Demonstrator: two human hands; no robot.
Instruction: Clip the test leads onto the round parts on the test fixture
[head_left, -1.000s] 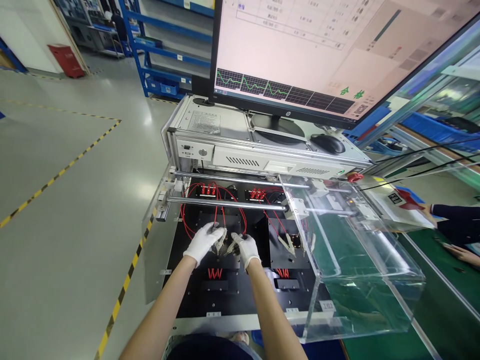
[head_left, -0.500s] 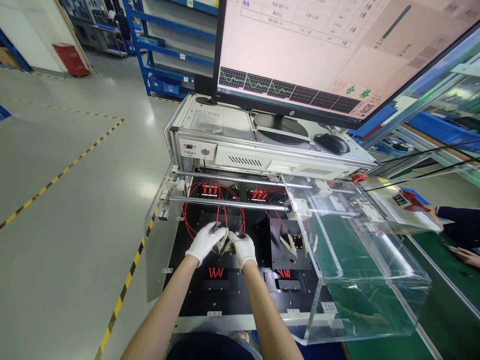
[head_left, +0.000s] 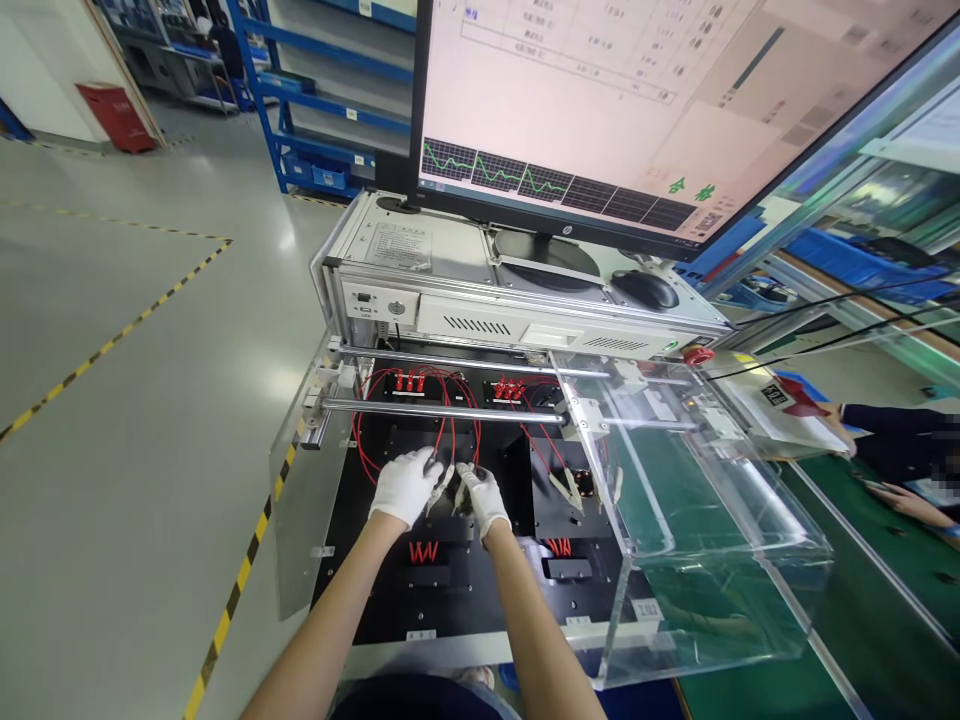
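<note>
My left hand (head_left: pixel 405 488), in a white glove, is closed on an alligator clip (head_left: pixel 441 490) with a red lead. Beside it my gloved right hand (head_left: pixel 484 498) grips another pale alligator clip (head_left: pixel 460 494), its fingers partly hiding it. A small dark part seems to lie under the clips, but I cannot make it out. Red wires (head_left: pixel 360 440) loop back from the clips to red terminals (head_left: pixel 409 381) on the black fixture panel (head_left: pixel 375 600). To the right, more pale clips (head_left: pixel 568 491) rest on the second station's plate.
A clear acrylic cover (head_left: pixel 720 580) stands over the right side, on metal rails (head_left: pixel 442 409). Behind are a monitor (head_left: pixel 562 130), a mouse (head_left: pixel 645 289) and a red emergency button (head_left: pixel 698 355). A co-worker's hand (head_left: pixel 900 498) shows at the far right bench.
My left hand has shifted slightly, and the clips at my fingertips now stand further apart. The whole view has moved a little, with the bench appearing further left.
</note>
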